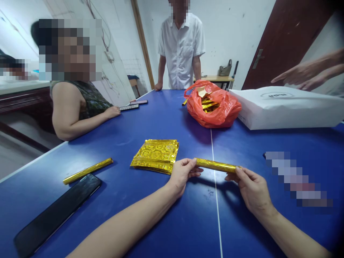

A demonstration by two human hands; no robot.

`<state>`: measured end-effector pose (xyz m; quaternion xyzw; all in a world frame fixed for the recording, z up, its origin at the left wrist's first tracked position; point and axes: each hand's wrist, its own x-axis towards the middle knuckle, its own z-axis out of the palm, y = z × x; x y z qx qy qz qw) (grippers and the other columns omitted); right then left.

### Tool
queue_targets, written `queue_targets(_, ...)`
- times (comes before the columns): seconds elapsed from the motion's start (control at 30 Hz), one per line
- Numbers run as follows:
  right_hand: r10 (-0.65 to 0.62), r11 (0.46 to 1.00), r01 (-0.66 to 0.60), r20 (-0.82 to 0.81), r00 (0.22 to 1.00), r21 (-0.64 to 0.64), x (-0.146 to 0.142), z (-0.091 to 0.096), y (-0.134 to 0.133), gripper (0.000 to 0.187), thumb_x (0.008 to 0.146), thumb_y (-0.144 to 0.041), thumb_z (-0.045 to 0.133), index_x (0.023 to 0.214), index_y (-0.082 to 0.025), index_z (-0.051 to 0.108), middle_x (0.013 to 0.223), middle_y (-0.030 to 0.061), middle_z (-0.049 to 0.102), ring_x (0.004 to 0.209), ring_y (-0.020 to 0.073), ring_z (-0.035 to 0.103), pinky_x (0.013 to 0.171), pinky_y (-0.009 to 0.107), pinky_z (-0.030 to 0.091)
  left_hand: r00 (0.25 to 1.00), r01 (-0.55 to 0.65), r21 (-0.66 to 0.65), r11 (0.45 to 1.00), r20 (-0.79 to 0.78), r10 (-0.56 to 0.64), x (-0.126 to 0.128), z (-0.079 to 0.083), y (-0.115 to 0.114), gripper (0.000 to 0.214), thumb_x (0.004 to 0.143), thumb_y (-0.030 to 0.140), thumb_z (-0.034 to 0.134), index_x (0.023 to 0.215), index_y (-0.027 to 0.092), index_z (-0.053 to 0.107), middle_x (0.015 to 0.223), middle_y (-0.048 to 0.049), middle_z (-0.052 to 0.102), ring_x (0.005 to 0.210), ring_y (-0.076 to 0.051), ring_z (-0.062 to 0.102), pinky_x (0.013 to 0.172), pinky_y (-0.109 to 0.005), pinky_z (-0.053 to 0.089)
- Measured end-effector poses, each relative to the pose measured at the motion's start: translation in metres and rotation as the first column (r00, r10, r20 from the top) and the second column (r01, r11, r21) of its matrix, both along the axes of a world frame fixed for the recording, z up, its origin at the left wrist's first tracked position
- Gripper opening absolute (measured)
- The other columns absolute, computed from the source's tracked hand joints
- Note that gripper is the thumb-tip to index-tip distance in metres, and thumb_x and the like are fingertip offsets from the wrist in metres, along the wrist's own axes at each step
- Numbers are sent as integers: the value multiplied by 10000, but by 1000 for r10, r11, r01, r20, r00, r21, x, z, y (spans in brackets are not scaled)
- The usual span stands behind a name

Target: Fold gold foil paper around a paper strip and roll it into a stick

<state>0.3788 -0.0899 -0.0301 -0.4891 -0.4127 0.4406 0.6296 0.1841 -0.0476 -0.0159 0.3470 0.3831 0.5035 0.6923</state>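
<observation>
A thin rolled tube of gold foil paper lies across the white centre line of the blue table, held at both ends. My left hand pinches its left end, fingers closed. My right hand grips its right end. Just left of my left hand sits a flat stack of gold foil sheets. Another finished gold roll lies further left, beside a black phone.
A red plastic bag with more gold paper sits at the far middle, a white paper bag to its right. One person sits at the left edge, another stands at the far end. Someone's hand reaches in from the right. Two phones lie far left.
</observation>
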Motion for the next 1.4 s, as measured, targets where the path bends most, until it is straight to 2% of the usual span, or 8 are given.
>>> queue_targets(0.1,8,1000,-9,67,998,7,2,-5,-1,214,730,-373,633,767,-170,689,700,53,646,723,200,586,705,350,464,1000,-25,3,1000,3,25,0,-3,2,361,542,389,772,622,102,568,579,-43,607,599,-167,619,561,-249,476)
queue_targets(0.4,-30,997,36,92,995,-67,3,-7,0,220,720,-385,652,776,-176,693,645,24,651,636,154,581,696,297,436,1000,-19,55,998,-12,19,0,-4,1,337,562,366,760,695,92,615,641,-45,619,625,-160,611,562,-250,471)
queue_targets(0.57,27,999,-26,17,999,-44,-1,-6,-1,213,716,-369,660,831,-191,691,786,33,672,707,170,607,718,308,458,999,-13,51,999,-44,15,0,-4,1,330,573,379,752,664,97,607,624,-44,615,593,-142,594,553,-242,460)
queue_targets(0.77,29,997,-32,-39,999,-69,-3,-3,-1,216,704,-368,674,800,-177,698,731,37,672,680,174,616,666,298,478,998,31,102,994,-54,-25,0,-5,-1,318,611,386,729,689,97,623,652,-52,625,625,-143,592,577,-249,472)
queue_targets(1.0,26,995,-34,-86,996,-93,-4,0,-1,248,681,-377,689,793,-156,688,749,58,672,676,190,627,618,305,504,998,38,78,996,-47,-34,0,-3,-1,359,641,424,700,707,89,590,649,-65,621,636,-164,611,590,-265,484)
queue_targets(1.2,-37,992,11,-203,979,-124,-6,6,3,237,621,-370,731,722,-162,680,727,48,668,600,169,623,603,300,525,1000,-31,114,993,7,31,-1,1,-1,442,640,379,715,935,137,491,807,-43,605,647,-178,634,560,-268,491)
queue_targets(1.3,-20,990,-13,-225,974,-143,-6,7,2,229,635,-367,721,733,-166,674,697,41,660,574,165,620,588,296,524,999,28,157,987,-23,-25,-1,2,-1,593,603,308,747,1092,152,451,854,-40,588,669,-178,632,572,-286,508)
queue_targets(1.4,-10,988,-25,-219,976,-154,-6,8,1,226,645,-364,715,735,-163,665,677,37,652,552,161,615,559,284,514,994,93,176,980,-69,-82,0,1,-3,520,603,296,739,1038,117,517,788,-44,595,696,-178,626,607,-290,514)
